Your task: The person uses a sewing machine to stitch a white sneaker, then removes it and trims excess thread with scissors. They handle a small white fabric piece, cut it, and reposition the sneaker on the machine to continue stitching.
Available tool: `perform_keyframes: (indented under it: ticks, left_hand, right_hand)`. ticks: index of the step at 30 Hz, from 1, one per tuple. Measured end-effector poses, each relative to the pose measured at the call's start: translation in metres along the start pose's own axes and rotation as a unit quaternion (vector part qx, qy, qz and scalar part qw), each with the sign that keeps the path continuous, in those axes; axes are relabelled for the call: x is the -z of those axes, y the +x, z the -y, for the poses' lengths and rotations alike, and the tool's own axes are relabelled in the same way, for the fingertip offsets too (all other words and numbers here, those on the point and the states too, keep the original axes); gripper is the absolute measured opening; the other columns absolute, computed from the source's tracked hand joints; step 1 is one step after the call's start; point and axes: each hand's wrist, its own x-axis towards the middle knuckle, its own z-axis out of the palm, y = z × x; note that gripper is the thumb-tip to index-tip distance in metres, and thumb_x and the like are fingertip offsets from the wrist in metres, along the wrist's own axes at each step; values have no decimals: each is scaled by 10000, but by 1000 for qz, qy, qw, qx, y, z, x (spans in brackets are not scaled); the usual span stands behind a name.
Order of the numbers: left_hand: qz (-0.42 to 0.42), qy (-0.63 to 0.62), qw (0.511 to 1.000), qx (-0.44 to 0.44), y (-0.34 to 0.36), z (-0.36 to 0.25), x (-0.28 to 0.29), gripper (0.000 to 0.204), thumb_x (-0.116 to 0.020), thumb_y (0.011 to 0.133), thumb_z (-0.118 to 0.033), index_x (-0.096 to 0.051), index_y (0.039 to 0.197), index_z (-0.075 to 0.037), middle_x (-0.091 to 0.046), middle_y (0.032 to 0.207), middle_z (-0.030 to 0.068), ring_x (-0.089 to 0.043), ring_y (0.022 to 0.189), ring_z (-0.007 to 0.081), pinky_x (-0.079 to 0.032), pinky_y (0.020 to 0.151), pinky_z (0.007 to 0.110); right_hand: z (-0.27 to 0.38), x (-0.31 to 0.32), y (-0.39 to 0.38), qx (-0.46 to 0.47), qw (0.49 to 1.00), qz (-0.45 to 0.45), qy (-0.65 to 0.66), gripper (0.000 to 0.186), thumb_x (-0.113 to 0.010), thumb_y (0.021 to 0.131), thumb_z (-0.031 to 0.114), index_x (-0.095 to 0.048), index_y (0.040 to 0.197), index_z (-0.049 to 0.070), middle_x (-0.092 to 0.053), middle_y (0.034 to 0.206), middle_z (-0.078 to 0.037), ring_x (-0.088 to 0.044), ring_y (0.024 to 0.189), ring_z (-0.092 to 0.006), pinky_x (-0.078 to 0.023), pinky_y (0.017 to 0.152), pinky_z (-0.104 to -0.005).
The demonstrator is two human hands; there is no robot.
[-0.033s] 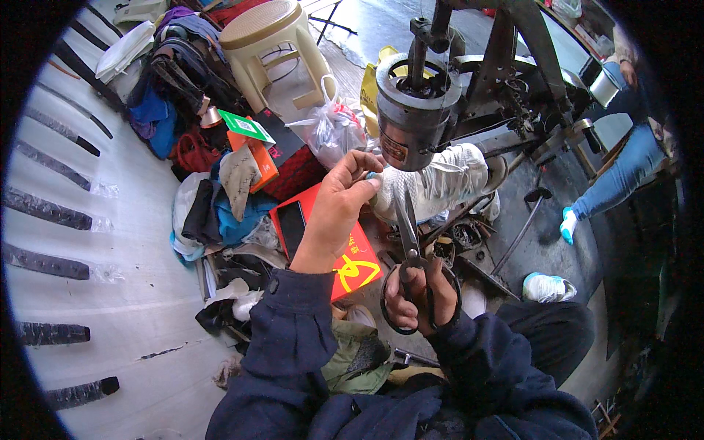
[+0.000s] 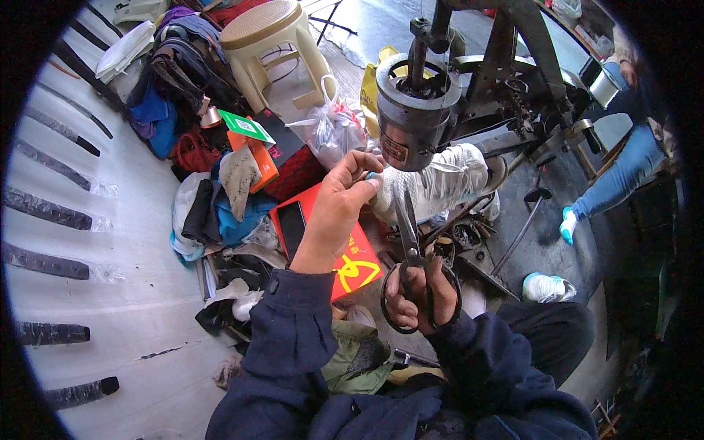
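Observation:
A white sneaker [image 2: 447, 176] with laces is seated on the arm of a dark metal machine, below its round head [image 2: 414, 125]. My left hand [image 2: 341, 198] is at the shoe's toe, thumb and forefinger pinched together. What lies between those fingertips is too small to make out. In my right hand [image 2: 422, 293] is a pair of scissors [image 2: 408, 227] with large black handles, fingers through the loops. Its blades point up toward the shoe's toe, close to the left fingertips.
A red box [image 2: 363, 253] with a phone [image 2: 292, 226] on it lies beyond my left wrist. Beige stool [image 2: 268, 29], plastic bag [image 2: 334, 132] and piled clothes stand farther off. Another white shoe [image 2: 548, 287] is on the floor at right, near a seated person's jeans leg [image 2: 620, 172].

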Motion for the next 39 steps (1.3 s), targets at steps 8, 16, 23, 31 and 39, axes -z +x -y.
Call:
perform_keyframes:
  ticks: [8, 16, 23, 31, 39]
  left_hand:
    - [6, 21, 1000, -9, -2, -2, -4, 181, -499, 940, 24, -586, 1088, -36, -600, 1082, 21, -576, 952, 102, -466, 862, 254]
    - [-17, 467, 857, -216, -12, -6, -17, 278, -658, 851, -72, -586, 1108, 6, -683, 974, 149, -686, 917, 244, -515, 838, 319]
    - [-82, 524, 797, -288, -8, 4, -26, 154, -697, 852, -64, -606, 963, -8, -679, 870, 166, -698, 805, 329, -537, 731, 353]
    - [-116, 445, 855, -238, -7, 3, -27, 41, -636, 911, -4, -600, 927, 8, -661, 786, 139, -659, 718, 204, -507, 675, 309]
    - [-101, 384, 900, -178, -8, -3, -18, 35, -584, 958, -23, -579, 965, 11, -614, 812, 46, -547, 756, 92, -470, 697, 261]
  right_hand:
    - [9, 8, -3, -7, 993, -2, -116, 813, -315, 935, 782, -574, 956, 11, -380, 581, -4, -362, 455, -122, -312, 434, -256]
    - [1, 22, -21, 19, 995, -43, -88, 801, -403, 916, 776, -588, 962, -2, -379, 598, -5, -353, 468, -123, -308, 433, -262]
    - [-4, 28, -23, 30, 995, -39, -89, 765, -453, 943, 713, -587, 1043, -33, -459, 648, -28, -434, 508, -132, -355, 461, -274]
    - [-2, 20, -21, 11, 996, -22, -85, 808, -380, 927, 773, -583, 976, -8, -389, 592, -16, -376, 468, -129, -322, 456, -256]
    - [-2, 21, -14, -21, 999, 41, -26, 867, -330, 921, 801, -582, 1018, -23, -415, 581, -23, -409, 450, -137, -339, 439, -254]
